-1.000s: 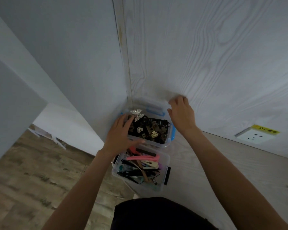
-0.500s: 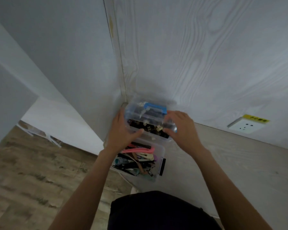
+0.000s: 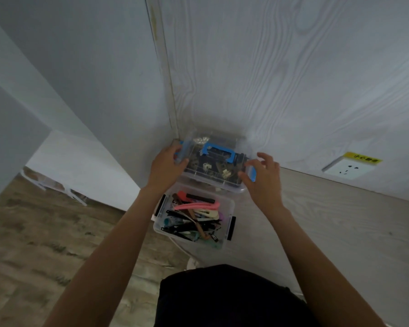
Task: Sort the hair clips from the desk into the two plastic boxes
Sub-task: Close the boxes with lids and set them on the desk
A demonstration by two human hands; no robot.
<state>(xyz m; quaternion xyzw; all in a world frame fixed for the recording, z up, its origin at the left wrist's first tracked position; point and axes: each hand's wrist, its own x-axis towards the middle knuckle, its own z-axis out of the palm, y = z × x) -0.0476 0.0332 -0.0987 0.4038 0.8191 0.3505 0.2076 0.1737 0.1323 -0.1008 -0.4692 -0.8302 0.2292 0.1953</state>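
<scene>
Both arms reach forward over the pale worktop [image 3: 328, 220] toward the far box [image 3: 213, 185], which sits in the corner against the wood-grain wall [image 3: 281, 79] with its clear lid and blue handle [image 3: 219, 149] on top. The left hand [image 3: 165, 169] curls its grip around the box's left end, by a blue latch [image 3: 184, 149]. The right hand [image 3: 263, 179] pinches the right blue latch [image 3: 252, 173] between thumb and fingers. Just nearer the person, the near box [image 3: 227, 223] stands uncovered, filled with long hair clips [image 3: 196, 213] in pink, black and cream.
</scene>
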